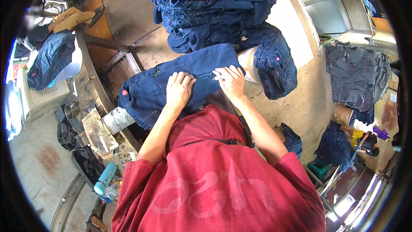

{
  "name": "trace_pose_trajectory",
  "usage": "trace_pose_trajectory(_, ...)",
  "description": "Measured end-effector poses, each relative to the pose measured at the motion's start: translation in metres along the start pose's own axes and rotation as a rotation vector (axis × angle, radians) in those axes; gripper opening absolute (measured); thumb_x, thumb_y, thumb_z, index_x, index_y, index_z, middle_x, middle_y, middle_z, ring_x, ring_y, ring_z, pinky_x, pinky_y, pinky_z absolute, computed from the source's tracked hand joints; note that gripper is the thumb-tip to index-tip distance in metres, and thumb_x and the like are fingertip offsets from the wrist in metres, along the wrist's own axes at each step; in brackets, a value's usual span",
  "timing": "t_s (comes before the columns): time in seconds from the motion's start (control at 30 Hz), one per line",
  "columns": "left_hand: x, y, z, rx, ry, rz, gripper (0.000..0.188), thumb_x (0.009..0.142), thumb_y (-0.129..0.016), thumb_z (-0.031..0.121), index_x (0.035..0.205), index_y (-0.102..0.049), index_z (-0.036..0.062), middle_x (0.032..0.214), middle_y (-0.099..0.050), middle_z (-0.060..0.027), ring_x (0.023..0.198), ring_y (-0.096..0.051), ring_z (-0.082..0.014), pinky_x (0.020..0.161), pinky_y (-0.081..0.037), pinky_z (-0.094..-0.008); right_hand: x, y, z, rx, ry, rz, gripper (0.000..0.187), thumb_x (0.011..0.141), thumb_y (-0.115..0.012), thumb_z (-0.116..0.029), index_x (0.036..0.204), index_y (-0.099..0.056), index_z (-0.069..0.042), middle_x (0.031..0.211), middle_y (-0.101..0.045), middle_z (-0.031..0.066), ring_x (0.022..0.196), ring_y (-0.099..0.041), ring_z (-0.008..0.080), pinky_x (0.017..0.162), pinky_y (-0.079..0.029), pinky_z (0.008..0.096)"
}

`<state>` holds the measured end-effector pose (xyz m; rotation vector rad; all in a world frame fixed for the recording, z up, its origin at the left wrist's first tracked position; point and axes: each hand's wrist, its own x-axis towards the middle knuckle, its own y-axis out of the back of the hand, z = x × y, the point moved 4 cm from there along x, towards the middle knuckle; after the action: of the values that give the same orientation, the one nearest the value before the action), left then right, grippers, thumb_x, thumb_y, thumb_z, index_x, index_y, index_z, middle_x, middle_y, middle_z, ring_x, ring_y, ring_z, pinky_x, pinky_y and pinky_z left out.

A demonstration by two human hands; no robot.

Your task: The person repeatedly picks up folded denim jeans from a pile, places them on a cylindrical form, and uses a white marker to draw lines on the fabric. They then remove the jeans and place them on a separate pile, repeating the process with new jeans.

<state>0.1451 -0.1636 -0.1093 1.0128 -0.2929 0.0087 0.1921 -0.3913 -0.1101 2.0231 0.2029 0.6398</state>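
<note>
A dark blue denim garment (148, 83) lies stretched out in front of me, a small round red tag near its left end. My left hand (179, 88) rests on it with the fingers curled, gripping the cloth near a seam. Further right, my right hand (231, 82) has its fingers pinched together over the same garment. Something small and pale shows at those fingertips, too small to name. Just beyond stands a tall stack of folded denim garments (214, 4). Another denim piece (277, 62) hangs over a pale cylinder (247, 62) on the right.
A pale, worn cylinder (118, 120) sticks out by the garment's left end. A turquoise bottle (105, 178) and a metal cup (71, 111) lie at the left. Grey garments (356, 75) are piled at the right, near a green crate (317, 169). Other people (368, 144) are farther off.
</note>
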Motion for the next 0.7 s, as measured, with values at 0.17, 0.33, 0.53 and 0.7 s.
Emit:
trace_pose_trajectory(0.17, -0.008, 0.015, -0.003, -0.034, 0.017, 0.012, 0.011, 0.095, -0.079, 0.012, 0.102, -0.072, 0.0062, 0.1, -0.071, -0.0102, 0.095, -0.067, -0.0326, 0.089, -0.054, -0.0421, 0.005, 0.017, 0.015, 0.036, -0.099, 0.005, 0.008, 0.087, -0.082, -0.015, 0.094, -0.078, -0.017, 0.087, -0.078, -0.0019, 0.079, -0.066, 0.0251, 0.072, -0.05, 0.0432)
trace_pose_trajectory(0.33, -0.003, 0.024, 0.035, -0.239, 0.424, 0.003, 0.018, 0.098, -0.08, 0.018, 0.109, -0.073, 0.0052, 0.099, -0.072, -0.0127, 0.082, -0.071, -0.0315, 0.077, -0.057, -0.0418, -0.01, 0.014, 0.02, 0.484, -0.593, -0.057, 0.018, 0.098, -0.083, -0.02, 0.104, -0.082, -0.003, 0.081, -0.078, 0.0097, 0.072, -0.072, 0.0182, 0.065, -0.055, 0.0344)
trace_pose_trajectory(0.53, 0.021, -0.037, 0.072, -1.132, 1.019, -0.231, 0.046, 0.1, -0.075, 0.011, 0.141, -0.064, -0.0073, 0.094, -0.075, -0.008, 0.06, -0.065, -0.0143, 0.058, -0.052, -0.0295, -0.012, 0.011, 0.025, 0.712, -0.686, -0.068, 0.021, 0.098, -0.084, -0.019, 0.105, -0.083, 0.0, 0.083, -0.079, 0.008, 0.071, -0.068, 0.01, 0.067, -0.056, 0.0313)
trace_pose_trajectory(0.7, -0.006, -0.044, 0.074, -1.217, 1.315, -0.258, 0.023, 0.103, -0.073, 0.013, 0.121, -0.067, 0.0009, 0.081, -0.071, -0.0035, 0.055, -0.055, -0.0069, 0.049, -0.04, -0.0263, -0.01, 0.031, 0.019, 0.543, -0.682, -0.134, 0.029, 0.098, -0.085, -0.027, 0.089, -0.079, -0.001, 0.075, -0.076, 0.0115, 0.066, -0.07, 0.0157, 0.061, -0.051, 0.0348)
